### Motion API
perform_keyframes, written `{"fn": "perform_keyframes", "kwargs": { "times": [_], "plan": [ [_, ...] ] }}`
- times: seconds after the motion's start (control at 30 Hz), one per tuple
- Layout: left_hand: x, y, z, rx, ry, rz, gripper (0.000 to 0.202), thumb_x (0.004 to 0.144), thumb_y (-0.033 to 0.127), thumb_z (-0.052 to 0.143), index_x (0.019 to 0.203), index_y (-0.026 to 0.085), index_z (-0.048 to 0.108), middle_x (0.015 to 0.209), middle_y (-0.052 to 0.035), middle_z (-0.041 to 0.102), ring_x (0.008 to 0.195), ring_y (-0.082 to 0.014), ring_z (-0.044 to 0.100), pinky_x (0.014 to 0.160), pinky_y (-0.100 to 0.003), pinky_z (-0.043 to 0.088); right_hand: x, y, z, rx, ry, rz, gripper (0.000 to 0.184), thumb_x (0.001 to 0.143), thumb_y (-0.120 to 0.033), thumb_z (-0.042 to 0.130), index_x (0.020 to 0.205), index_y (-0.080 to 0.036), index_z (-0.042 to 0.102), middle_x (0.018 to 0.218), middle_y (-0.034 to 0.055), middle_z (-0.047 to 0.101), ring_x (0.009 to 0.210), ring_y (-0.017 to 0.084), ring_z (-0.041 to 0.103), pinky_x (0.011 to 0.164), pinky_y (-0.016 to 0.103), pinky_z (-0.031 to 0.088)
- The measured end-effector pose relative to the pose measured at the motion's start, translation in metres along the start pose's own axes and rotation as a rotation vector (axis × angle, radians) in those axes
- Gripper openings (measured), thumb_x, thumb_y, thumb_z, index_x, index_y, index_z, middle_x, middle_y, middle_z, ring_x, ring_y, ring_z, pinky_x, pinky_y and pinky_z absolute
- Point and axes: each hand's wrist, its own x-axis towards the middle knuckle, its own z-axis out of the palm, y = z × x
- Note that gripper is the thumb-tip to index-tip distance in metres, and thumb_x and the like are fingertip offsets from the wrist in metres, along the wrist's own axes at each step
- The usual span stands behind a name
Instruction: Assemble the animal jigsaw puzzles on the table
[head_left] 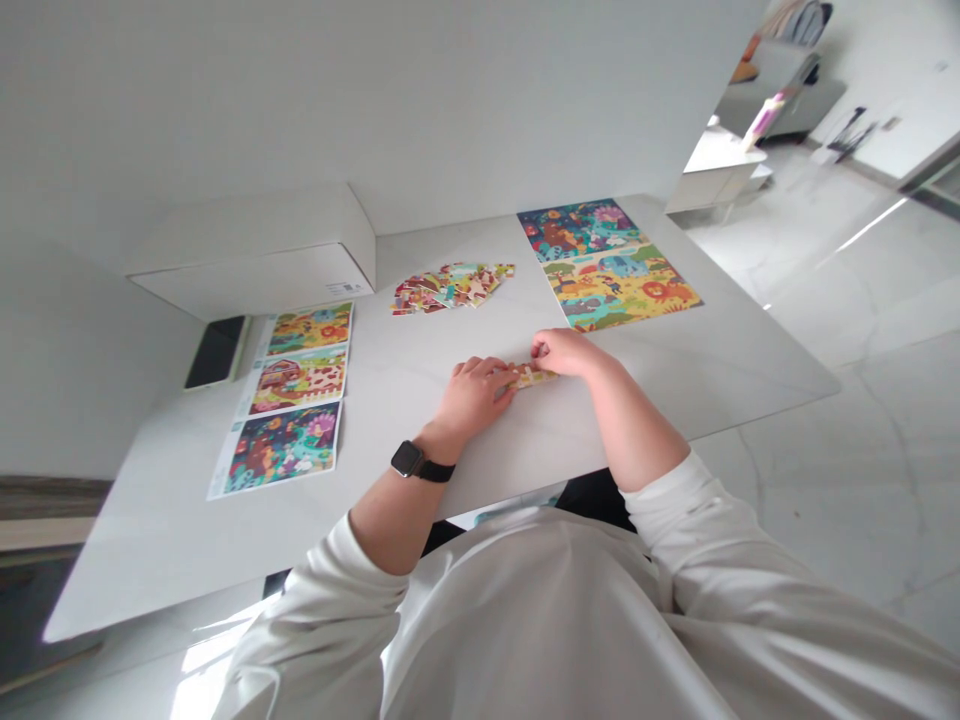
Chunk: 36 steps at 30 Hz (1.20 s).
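The white tabletop (397,385) is the biggest thing, and its front edge is close to the person's tummy. A long white box (262,283) sits at the back left. Two bright animal pictures (622,287) lie at the right, touching each other. A sheet with three small pictures (300,385) is on the left, beside a phone (216,352). A messy pile of puzzle pieces (454,288) lies past the hands, with white tabletop between. The left hand (474,395) is palm down, fingers a bit bent, touching one end of a small puzzle strip (534,376). The right hand (564,352) has its fingertips curled together at the strip's other end. I can't tell if either one grips it.
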Motion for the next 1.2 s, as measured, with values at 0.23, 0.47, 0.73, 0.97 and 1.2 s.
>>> {"fn": "perform_keyframes", "kwargs": {
  "times": [0.23,0.47,0.73,0.97,1.2],
  "plan": [
    [0.0,-0.001,-0.001,-0.023,-0.005,0.0,0.031,0.104,0.034,0.064,0.13,0.035,0.08,0.133,-0.0082,0.074,0.119,-0.031,0.064,0.104,-0.048,0.05,-0.002,-0.002,-0.001,0.008,0.001,-0.003,0.02,0.094,-0.022,0.078,0.114,-0.023,0.08,0.104,0.0043,0.084,0.091,0.018,0.074,0.079,0.025,0.049],
    [0.0,0.0,0.001,-0.025,-0.007,0.006,0.033,0.104,0.033,0.063,0.133,0.036,0.078,0.133,-0.0081,0.074,0.12,-0.0313,0.064,0.104,-0.049,0.051,0.001,0.001,0.001,0.001,0.0,-0.003,0.021,0.093,-0.023,0.078,0.115,-0.022,0.08,0.104,0.0042,0.084,0.089,0.018,0.074,0.078,0.026,0.049],
    [-0.01,-0.026,-0.014,-0.095,-0.01,-0.034,0.037,0.097,0.027,0.068,0.131,0.034,0.08,0.13,-0.0073,0.075,0.117,-0.0274,0.069,0.108,-0.044,0.052,0.002,0.005,0.004,0.05,-0.004,0.009,0.02,0.09,-0.031,0.083,0.109,-0.024,0.079,0.097,0.0018,0.083,0.08,0.016,0.072,0.072,0.025,0.048],
    [-0.026,-0.047,-0.035,-0.152,-0.039,-0.012,0.038,0.093,0.024,0.072,0.128,0.036,0.081,0.125,-0.0048,0.077,0.113,-0.0251,0.072,0.108,-0.042,0.053,0.004,0.012,0.007,0.081,-0.012,-0.01,0.011,0.09,-0.026,0.082,0.098,-0.023,0.075,0.09,0.0008,0.082,0.075,0.014,0.072,0.066,0.023,0.045],
    [-0.027,-0.044,-0.034,-0.135,-0.041,-0.021,0.034,0.093,0.024,0.074,0.124,0.034,0.083,0.123,-0.0061,0.076,0.112,-0.0259,0.072,0.106,-0.043,0.054,0.003,0.012,0.008,0.102,-0.005,-0.027,0.009,0.089,-0.026,0.081,0.092,-0.024,0.073,0.086,-0.0003,0.081,0.074,0.015,0.072,0.065,0.024,0.045]
  ]
}}
